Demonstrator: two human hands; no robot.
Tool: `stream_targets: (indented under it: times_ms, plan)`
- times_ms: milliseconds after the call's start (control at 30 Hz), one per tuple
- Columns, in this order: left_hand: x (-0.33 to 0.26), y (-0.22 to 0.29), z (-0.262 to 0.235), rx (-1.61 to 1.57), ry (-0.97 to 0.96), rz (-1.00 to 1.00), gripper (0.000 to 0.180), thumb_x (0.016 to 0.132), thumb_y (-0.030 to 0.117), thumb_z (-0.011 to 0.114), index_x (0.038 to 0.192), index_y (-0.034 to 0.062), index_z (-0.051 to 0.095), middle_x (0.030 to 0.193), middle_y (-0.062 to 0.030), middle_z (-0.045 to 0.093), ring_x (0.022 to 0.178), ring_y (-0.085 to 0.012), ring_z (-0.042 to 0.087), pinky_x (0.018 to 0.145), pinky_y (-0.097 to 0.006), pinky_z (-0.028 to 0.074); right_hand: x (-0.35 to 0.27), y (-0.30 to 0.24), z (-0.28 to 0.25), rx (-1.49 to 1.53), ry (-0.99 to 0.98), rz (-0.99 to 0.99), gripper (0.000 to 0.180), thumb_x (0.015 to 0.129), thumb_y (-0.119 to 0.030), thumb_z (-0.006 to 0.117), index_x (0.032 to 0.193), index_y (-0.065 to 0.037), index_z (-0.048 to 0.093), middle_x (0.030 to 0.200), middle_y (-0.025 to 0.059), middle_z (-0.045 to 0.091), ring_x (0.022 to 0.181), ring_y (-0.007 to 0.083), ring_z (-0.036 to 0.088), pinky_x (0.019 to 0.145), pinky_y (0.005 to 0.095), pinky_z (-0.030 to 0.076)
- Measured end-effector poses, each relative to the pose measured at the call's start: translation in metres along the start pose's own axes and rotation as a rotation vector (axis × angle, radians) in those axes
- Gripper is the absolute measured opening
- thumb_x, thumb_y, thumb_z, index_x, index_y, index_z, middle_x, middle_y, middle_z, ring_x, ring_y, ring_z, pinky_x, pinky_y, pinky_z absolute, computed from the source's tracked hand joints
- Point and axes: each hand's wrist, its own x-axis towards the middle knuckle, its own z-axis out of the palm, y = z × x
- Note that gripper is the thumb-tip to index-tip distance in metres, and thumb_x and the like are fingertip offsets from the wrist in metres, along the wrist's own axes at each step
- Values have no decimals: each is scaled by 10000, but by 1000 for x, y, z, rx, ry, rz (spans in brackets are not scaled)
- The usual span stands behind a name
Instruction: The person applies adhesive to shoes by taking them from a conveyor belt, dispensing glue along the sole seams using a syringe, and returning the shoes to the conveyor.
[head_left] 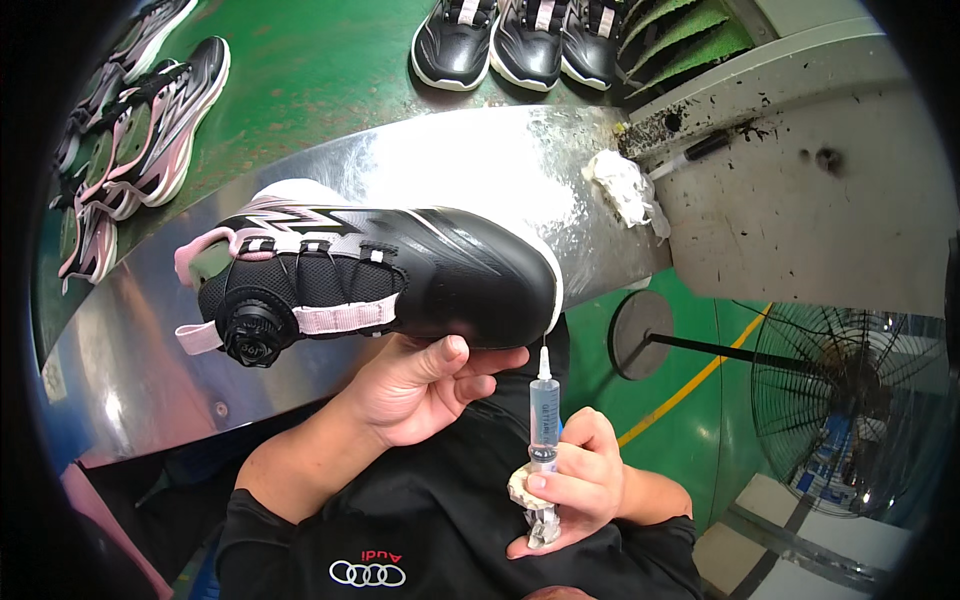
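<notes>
A black and pink sneaker (470, 270) with a white sole and a round black lacing dial lies on its side in the air above the metal bench. My left hand (420, 385) grips it from below, near the toe, with the thumb on the upper. My right hand (580, 475) is closed around a clear syringe (544, 415) of pale liquid, held upright. Its needle tip meets the toe edge where the upper joins the sole; whether it touches I cannot tell. White wrapping, crumpled at the bottom, surrounds the syringe's lower end.
The shiny metal bench (420, 150) borders a green surface holding several sneakers (160, 130) at left and three black shoes (527, 45) at the back. Crumpled white paper (625, 187) and a black-capped pen (695, 152) lie by a grey machine housing (820, 190). A black fan (850, 400) stands right.
</notes>
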Motion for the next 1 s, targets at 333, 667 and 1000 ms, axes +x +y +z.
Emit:
stream_targets:
  times_ms: [333, 667, 1000]
  plan:
    - [-14, 1, 15, -23, 10, -20, 163, 887, 115, 597, 1041, 106, 653, 1174, -87, 605, 1192, -276, 514, 878, -307, 515, 4, -14, -4, -53, 72, -141, 663, 637, -527, 771, 1075, -85, 546, 831, 55, 589, 626, 185, 435, 566, 303, 330]
    - [-153, 2, 26, 44, 354, 76, 684, 740, 21, 628, 1361, 0, 341, 1323, -153, 475, 1218, -288, 480, 1054, -425, 349, 10, 67, 4, -174, -11, -24, 917, 586, -595, 780, 1208, -34, 407, 964, 106, 480, 855, 251, 402, 736, 362, 362]
    - [-97, 103, 36, 791, 487, 396, 658, 699, 122, 719, 1261, -36, 416, 1135, -137, 594, 1012, -223, 607, 906, -351, 481, 58, 107, 25, -174, 85, 27, 814, 574, -451, 837, 1160, -14, 479, 950, 95, 479, 832, 237, 411, 742, 330, 369]
